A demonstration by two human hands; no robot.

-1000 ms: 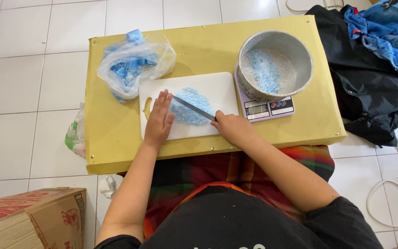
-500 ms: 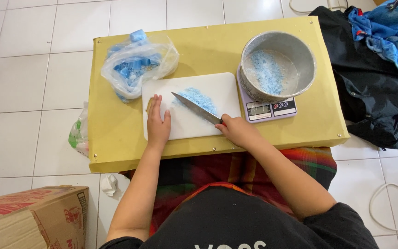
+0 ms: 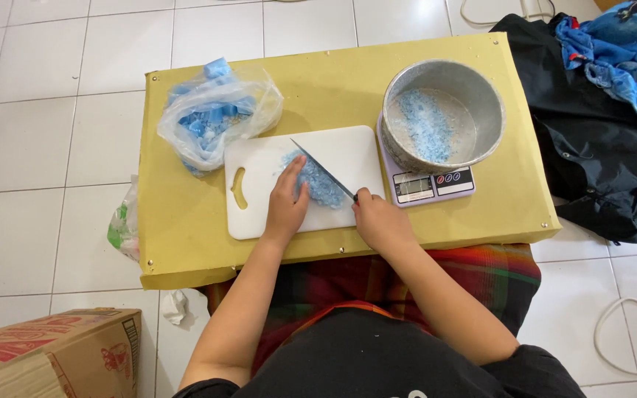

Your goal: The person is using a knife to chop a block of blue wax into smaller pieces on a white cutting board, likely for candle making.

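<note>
A white cutting board [image 3: 259, 173] lies on a low yellow table [image 3: 186, 228]. On the board is a pile of blue crumbly bits [image 3: 321, 186]. My left hand [image 3: 287, 203] rests flat on the board, its fingers touching the left side of the pile. My right hand [image 3: 379, 220] grips the handle of a knife [image 3: 321, 169], whose blade slants up-left across the pile. At the right a round metal pan [image 3: 481, 103] holding more blue bits stands on a small digital scale [image 3: 425, 186].
A clear plastic bag of blue pieces [image 3: 211, 118] lies at the table's back left. Dark and blue cloth [image 3: 606, 125] is heaped on the tiled floor at right, with a white cable [image 3: 628, 324]. A cardboard box [image 3: 46, 361] stands at lower left, another plastic bag [image 3: 123, 225] beside the table.
My left hand has shifted right onto the edge of the blue pile. The knife blade has swung to a steeper slant over the pile.
</note>
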